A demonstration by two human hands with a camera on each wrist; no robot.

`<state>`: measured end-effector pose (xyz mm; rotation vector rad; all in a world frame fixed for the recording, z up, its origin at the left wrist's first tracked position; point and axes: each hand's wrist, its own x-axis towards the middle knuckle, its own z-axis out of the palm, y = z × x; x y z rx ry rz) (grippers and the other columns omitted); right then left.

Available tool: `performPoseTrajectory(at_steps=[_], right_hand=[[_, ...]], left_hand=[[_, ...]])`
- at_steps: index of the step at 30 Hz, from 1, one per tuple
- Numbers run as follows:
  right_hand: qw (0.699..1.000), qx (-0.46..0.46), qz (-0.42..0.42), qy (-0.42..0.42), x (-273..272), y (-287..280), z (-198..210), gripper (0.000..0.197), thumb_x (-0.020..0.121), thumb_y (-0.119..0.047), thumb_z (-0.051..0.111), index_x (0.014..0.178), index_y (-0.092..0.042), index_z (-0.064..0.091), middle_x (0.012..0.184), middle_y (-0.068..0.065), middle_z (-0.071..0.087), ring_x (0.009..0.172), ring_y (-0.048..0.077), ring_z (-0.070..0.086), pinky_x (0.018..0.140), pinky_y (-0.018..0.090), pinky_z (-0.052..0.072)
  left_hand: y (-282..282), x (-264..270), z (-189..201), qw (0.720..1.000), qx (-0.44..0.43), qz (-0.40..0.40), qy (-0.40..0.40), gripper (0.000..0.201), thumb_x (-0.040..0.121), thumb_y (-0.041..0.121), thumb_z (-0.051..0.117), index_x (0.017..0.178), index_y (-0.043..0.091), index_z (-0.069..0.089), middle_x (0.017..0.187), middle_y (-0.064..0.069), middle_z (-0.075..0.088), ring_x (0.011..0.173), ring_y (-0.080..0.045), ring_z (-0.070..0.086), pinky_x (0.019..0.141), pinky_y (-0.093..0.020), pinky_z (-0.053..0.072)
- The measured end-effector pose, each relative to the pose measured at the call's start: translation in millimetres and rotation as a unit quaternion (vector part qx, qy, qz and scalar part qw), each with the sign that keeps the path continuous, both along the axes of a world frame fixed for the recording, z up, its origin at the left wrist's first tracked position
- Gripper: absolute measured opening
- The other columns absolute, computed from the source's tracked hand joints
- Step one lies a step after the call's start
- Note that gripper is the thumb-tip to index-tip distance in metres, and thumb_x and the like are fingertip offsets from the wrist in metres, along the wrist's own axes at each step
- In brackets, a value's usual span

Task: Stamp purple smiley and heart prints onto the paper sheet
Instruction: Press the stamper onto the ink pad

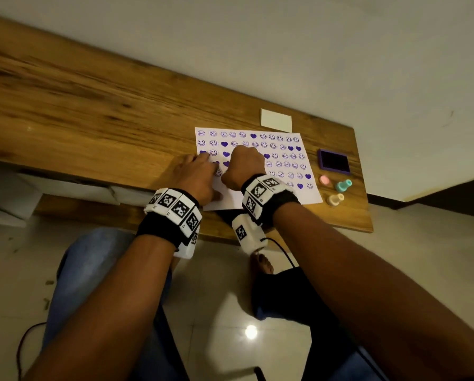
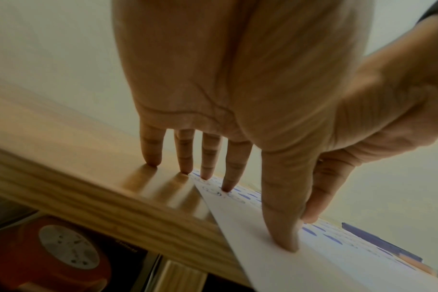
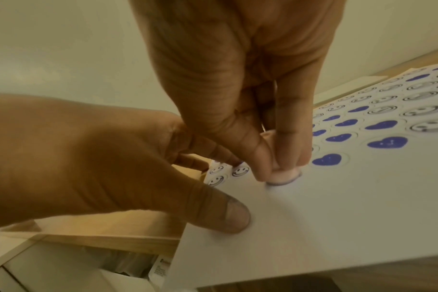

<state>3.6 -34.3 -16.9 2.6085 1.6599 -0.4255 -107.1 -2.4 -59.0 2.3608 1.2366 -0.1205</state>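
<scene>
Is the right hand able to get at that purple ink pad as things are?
Probably yes: the ink pad lies open beside the paper, nothing between, though the right hand holds a pink stamp.

Likely a home room, set up as a desk corner. Wooden desk (image 1: pixel 93 100) pushed against a plain pale wall (image 1: pixel 340 50); glossy tiled floor (image 1: pixel 216 312) below the desk, a white drawer unit (image 1: pixel 65 188) beneath it.

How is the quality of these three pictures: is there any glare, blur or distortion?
Head view: dim warm light, wide-angle bending of the table edge, a bright glare spot on the floor. Left wrist view: soft, hazy, the paper sheet blurred. Right wrist view: sharper; the stamp and the nearby heart prints read clearly.
</scene>
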Motion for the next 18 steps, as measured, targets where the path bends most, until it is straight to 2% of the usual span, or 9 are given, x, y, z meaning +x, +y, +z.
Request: performPoseTrajectory(at_steps=[7, 11, 13, 15, 18], right_hand=[[1.000, 0.014, -0.001, 0.025, -2.4, -0.4, 8.1, 0.044, 0.091, -0.031, 0.066, 0.123, -0.004, 0.056, 0.126, 0.016, 0.061, 0.118, 0.031, 0.059, 0.093, 0.035, 0.049], [0.999, 0.024, 0.003, 0.047, -5.4, -3.4, 6.5, 0.043, 0.092, -0.026, 0.064, 0.127, -0.004, 0.052, 0.129, 0.016, 0.058, 0.120, 0.031, 0.057, 0.095, 0.034, 0.047], [0.997, 0.029, -0.011, 0.065, -3.3, -6.5, 9.5, 0.038, 0.090, -0.022, 0.066, 0.121, -0.004, 0.055, 0.123, 0.015, 0.062, 0.116, 0.030, 0.059, 0.090, 0.034, 0.048], [0.994, 0.049, -0.046, 0.081, 5.6, -10.5, 11.4, 0.031, 0.081, -0.018, 0.073, 0.107, -0.006, 0.063, 0.111, 0.013, 0.068, 0.107, 0.029, 0.064, 0.082, 0.033, 0.050], [0.982, 0.111, -0.116, 0.099, 31.8, -29.9, 14.9, 0.020, 0.074, -0.022, 0.079, 0.093, -0.015, 0.077, 0.099, 0.004, 0.075, 0.100, 0.024, 0.067, 0.085, 0.030, 0.052]], left_hand=[[-0.4, -0.3, 4.2, 1.000, 0.004, 0.003, -0.005, 0.075, 0.067, 0.047, 0.079, 0.134, 0.026, 0.052, 0.152, -0.003, 0.030, 0.136, -0.031, 0.028, 0.111, -0.043, 0.028], [-0.6, -4.2, 1.0, 1.000, 0.014, 0.002, -0.009, 0.078, 0.066, 0.053, 0.078, 0.135, 0.029, 0.051, 0.154, -0.001, 0.030, 0.137, -0.029, 0.029, 0.111, -0.043, 0.029], [-0.8, -3.7, 1.2, 1.000, 0.008, 0.008, -0.006, 0.081, 0.068, 0.053, 0.077, 0.139, 0.029, 0.047, 0.156, 0.001, 0.026, 0.139, -0.028, 0.026, 0.113, -0.043, 0.026], [0.8, -3.9, 1.2, 1.000, 0.003, 0.016, 0.001, 0.083, 0.071, 0.051, 0.077, 0.143, 0.028, 0.042, 0.158, 0.003, 0.023, 0.140, -0.027, 0.023, 0.114, -0.042, 0.024], [2.3, -4.6, -1.6, 1.000, -0.005, 0.019, -0.005, 0.081, 0.073, 0.048, 0.077, 0.143, 0.030, 0.041, 0.158, 0.007, 0.022, 0.141, -0.026, 0.022, 0.115, -0.043, 0.022]])
